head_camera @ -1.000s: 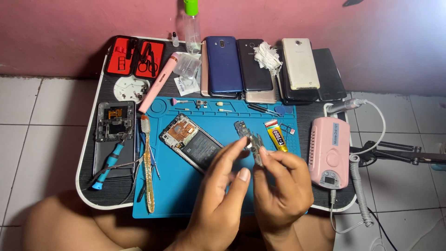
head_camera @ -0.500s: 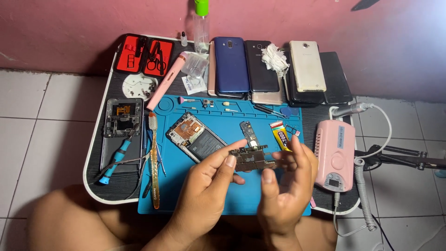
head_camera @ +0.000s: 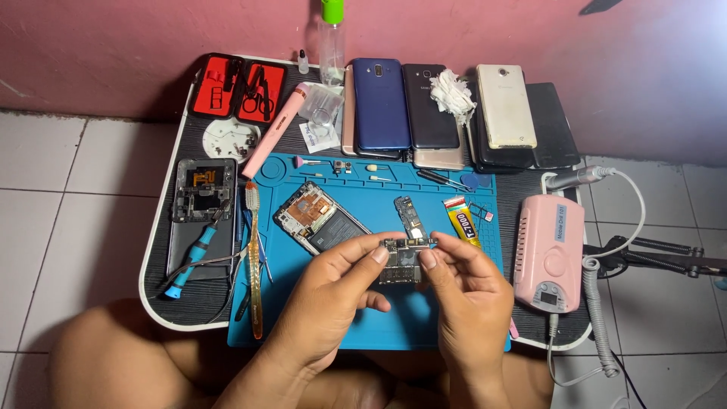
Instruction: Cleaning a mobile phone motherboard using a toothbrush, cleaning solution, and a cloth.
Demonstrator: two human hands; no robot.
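Your left hand [head_camera: 326, 303] and right hand [head_camera: 466, 299] both pinch the removed circuit board [head_camera: 405, 257]; opened phone [head_camera: 322, 217] lies at 10 o'clock, unassembled.

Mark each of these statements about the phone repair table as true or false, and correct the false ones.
1. Both hands hold a small circuit board above the blue mat. True: the left hand and the right hand pinch it between fingertips.
2. The opened phone on the mat lies to the right of the pink machine. False: it lies to its left, near the mat's middle.
3. A red-lined tool case lies open at the table's far left corner. True.
4. The yellow glue tube is in the right hand. False: it lies on the mat, beyond the hands.
5. A row of phones lies along the far edge of the table. True.
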